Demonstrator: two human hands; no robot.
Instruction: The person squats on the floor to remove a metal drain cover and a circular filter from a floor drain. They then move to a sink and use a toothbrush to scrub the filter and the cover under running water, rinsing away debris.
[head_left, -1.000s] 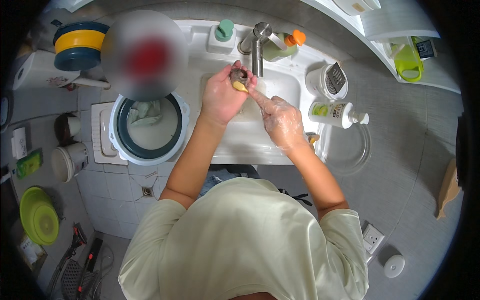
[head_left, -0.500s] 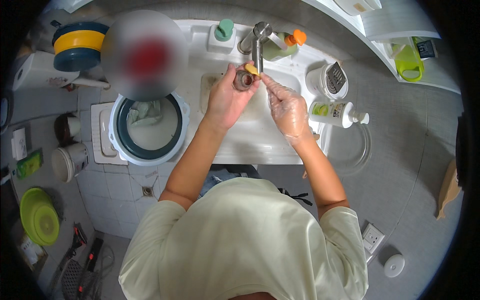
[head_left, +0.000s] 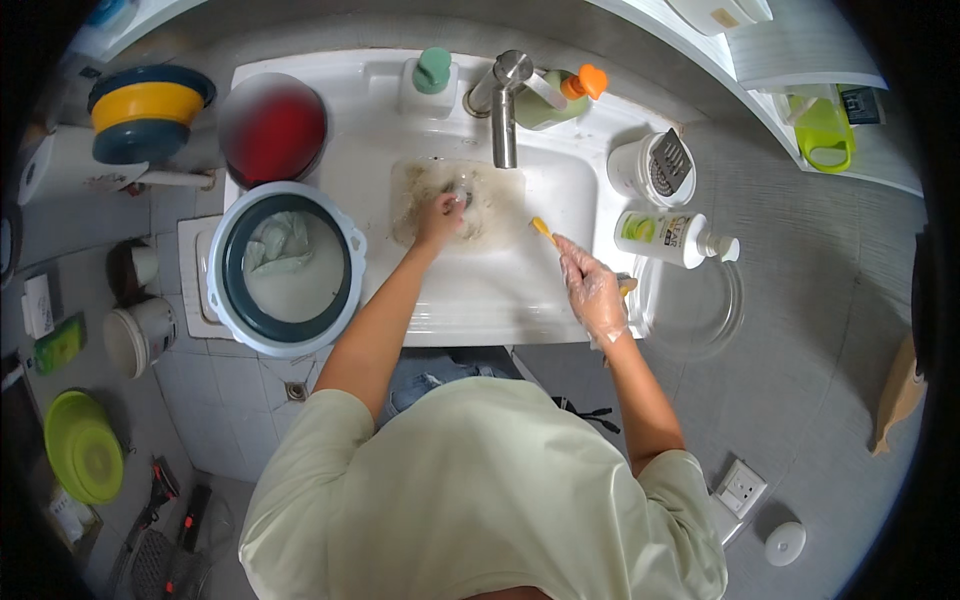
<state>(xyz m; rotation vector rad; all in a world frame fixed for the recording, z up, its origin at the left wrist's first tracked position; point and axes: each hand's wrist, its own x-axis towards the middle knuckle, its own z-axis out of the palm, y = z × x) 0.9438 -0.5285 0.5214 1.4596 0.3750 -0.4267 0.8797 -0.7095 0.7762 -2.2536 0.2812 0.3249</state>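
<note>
In the sink basin, my left hand is low over cloudy, brownish water. Its fingers are closed around a small glass jar, largely hidden by the hand and the splashing water. My right hand, in a clear plastic glove, is near the basin's right side. It grips a slim yellow tool that points up and left, apart from the jar; its exact kind is unclear. The metal faucet stands just beyond my left hand.
Left of the basin, a blue-rimmed tub holds water and a pale cloth, with a red round basin behind it. A green-topped dispenser and orange-topped bottle flank the faucet. At right are a white bucket and pump bottle.
My left hand has lowered the jar into the basin's water. My right hand has drawn back right and nearer to me, taking the yellow tool away from the jar.
</note>
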